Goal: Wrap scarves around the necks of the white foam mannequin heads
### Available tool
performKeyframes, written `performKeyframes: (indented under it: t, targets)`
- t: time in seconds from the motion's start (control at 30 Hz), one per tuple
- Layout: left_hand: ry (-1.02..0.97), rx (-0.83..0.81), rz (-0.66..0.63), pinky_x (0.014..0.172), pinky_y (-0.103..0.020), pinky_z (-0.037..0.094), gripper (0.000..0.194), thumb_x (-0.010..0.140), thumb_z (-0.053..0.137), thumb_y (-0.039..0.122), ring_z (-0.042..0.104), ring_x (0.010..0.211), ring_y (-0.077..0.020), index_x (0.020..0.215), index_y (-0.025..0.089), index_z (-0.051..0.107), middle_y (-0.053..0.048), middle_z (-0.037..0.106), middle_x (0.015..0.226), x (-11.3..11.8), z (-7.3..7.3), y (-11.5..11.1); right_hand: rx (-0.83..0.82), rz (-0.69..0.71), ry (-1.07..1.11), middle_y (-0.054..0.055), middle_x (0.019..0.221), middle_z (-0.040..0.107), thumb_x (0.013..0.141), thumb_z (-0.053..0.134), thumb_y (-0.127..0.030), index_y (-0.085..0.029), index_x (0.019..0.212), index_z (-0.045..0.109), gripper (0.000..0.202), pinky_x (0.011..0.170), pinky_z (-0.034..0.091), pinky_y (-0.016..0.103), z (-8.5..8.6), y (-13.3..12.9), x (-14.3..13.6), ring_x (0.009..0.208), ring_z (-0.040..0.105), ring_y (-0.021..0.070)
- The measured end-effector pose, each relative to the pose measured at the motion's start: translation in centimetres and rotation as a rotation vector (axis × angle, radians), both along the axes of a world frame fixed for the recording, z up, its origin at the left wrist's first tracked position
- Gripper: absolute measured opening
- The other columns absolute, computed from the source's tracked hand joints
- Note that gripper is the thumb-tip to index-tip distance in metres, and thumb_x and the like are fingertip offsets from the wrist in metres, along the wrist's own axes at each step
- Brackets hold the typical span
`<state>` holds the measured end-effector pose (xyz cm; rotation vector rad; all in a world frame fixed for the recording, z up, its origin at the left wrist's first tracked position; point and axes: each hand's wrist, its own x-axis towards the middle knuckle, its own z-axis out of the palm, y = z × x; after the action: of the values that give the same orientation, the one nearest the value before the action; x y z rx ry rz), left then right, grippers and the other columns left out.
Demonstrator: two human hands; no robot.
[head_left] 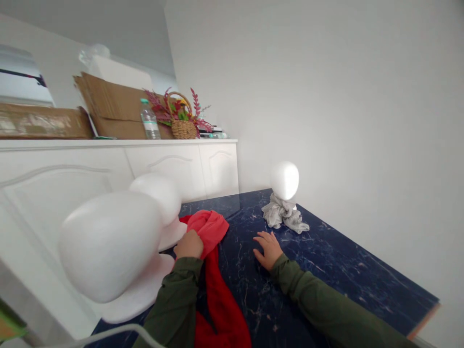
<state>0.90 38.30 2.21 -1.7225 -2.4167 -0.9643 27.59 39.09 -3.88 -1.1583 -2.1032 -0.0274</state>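
Note:
My left hand point(189, 244) is closed on a coral-red scarf point(208, 227), gripping it at the side nearest the white heads. A darker red cloth point(219, 299) runs from beneath it toward the front of the table. Just left of that hand stand two smooth white mannequin heads, a large near one point(110, 244) and one behind it point(157, 195). My right hand point(268, 250) is open, fingers spread, low over the dark blue tabletop and holding nothing. Beyond it, a third white head point(285, 180) has a grey scarf point(284, 213) wrapped around its base.
The blue marbled table point(326, 256) ends at a right-hand edge beside the wall. A white cabinet point(166, 164) at the back left carries cardboard boxes point(116, 106), a water bottle point(150, 121) and a flower basket point(184, 128). A pale curved strip point(126, 328) crosses the lower left.

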Motion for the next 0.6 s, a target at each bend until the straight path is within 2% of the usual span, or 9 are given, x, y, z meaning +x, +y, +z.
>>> performKeyframes:
  t: [0.1, 0.2, 0.3, 0.37, 0.4, 0.47, 0.53, 0.6]
  targets:
    - [0.036, 0.057, -0.044, 0.070, -0.042, 0.038, 0.010, 0.069, 0.040, 0.014, 0.055, 0.078, -0.0320, 0.068, 0.014, 0.051, -0.018, 0.058, 0.075, -0.4, 0.9, 0.0, -0.070, 0.012, 0.148, 0.012, 0.110, 0.052, 0.071, 0.049, -0.028, -0.014, 0.102, 0.057, 0.035, 0.097, 0.024, 0.047, -0.2, 0.4, 0.1, 0.106, 0.043, 0.0246]
    - [0.056, 0.125, -0.076, 0.071, -0.039, 0.038, 0.014, 0.071, 0.037, 0.014, 0.054, 0.080, -0.0299, 0.071, 0.014, 0.052, -0.016, 0.058, 0.075, -0.2, 2.1, -0.3, -0.235, 0.065, 0.451, 0.012, 0.105, 0.054, 0.066, 0.053, -0.032, -0.016, 0.092, 0.060, 0.031, 0.098, 0.026, 0.043, -0.3, 0.8, 0.1, 0.106, 0.043, 0.0253]
    - [0.069, 0.228, -0.119, 0.077, -0.036, 0.038, 0.017, 0.075, 0.036, 0.019, 0.052, 0.085, -0.0263, 0.078, 0.015, 0.052, -0.013, 0.058, 0.082, 1.2, 3.8, -1.1, -0.421, 0.063, 0.692, 0.012, 0.100, 0.056, 0.063, 0.054, -0.045, -0.018, 0.088, 0.059, 0.037, 0.094, 0.031, 0.045, -0.3, 1.0, -0.6, 0.100, 0.048, 0.0273]
    - [0.068, 0.357, -0.195, 0.082, -0.033, 0.037, 0.018, 0.076, 0.037, 0.021, 0.051, 0.089, -0.0238, 0.083, 0.016, 0.053, -0.010, 0.057, 0.088, 3.0, 5.2, -2.0, -0.510, 0.065, 0.741, 0.014, 0.092, 0.058, 0.067, 0.043, -0.056, -0.016, 0.090, 0.056, 0.048, 0.081, 0.041, 0.047, -0.3, 0.7, -1.4, 0.086, 0.055, 0.0273]
    - [0.062, 0.423, -0.263, 0.084, -0.032, 0.036, 0.017, 0.077, 0.038, 0.022, 0.050, 0.090, -0.0228, 0.084, 0.018, 0.053, -0.009, 0.057, 0.090, 4.1, 5.9, -2.6, -0.579, 0.090, 0.770, 0.015, 0.089, 0.059, 0.070, 0.034, -0.061, -0.014, 0.090, 0.056, 0.055, 0.074, 0.045, 0.047, -0.2, 0.5, -1.8, 0.080, 0.058, 0.0264]
    - [0.029, 0.489, -0.457, 0.085, -0.031, 0.035, 0.016, 0.076, 0.040, 0.022, 0.050, 0.089, -0.0212, 0.083, 0.020, 0.054, -0.006, 0.057, 0.090, 6.8, 6.8, -4.1, -0.800, 0.246, 0.839, 0.015, 0.084, 0.060, 0.074, 0.015, -0.066, -0.013, 0.090, 0.055, 0.069, 0.067, 0.048, 0.044, 0.3, -0.3, -2.3, 0.074, 0.060, 0.0244]
    - [-0.005, 0.443, -0.728, 0.083, -0.030, 0.036, 0.015, 0.076, 0.041, 0.020, 0.050, 0.087, -0.0199, 0.080, 0.021, 0.055, -0.005, 0.057, 0.087, 9.8, 7.0, -5.7, -0.985, 0.454, 0.917, 0.014, 0.081, 0.060, 0.073, 0.002, -0.069, -0.013, 0.089, 0.056, 0.080, 0.068, 0.048, 0.041, 0.9, -1.2, -2.1, 0.077, 0.060, 0.0235]
    - [0.059, 0.318, -0.994, 0.079, -0.029, 0.037, 0.016, 0.075, 0.041, 0.016, 0.051, 0.083, -0.0194, 0.079, 0.022, 0.056, -0.004, 0.058, 0.084, 12.5, 6.6, -7.4, -0.986, 0.560, 0.952, 0.012, 0.076, 0.061, 0.072, 0.000, -0.071, -0.015, 0.087, 0.058, 0.082, 0.070, 0.047, 0.039, 1.6, -1.9, -1.4, 0.080, 0.060, 0.0235]
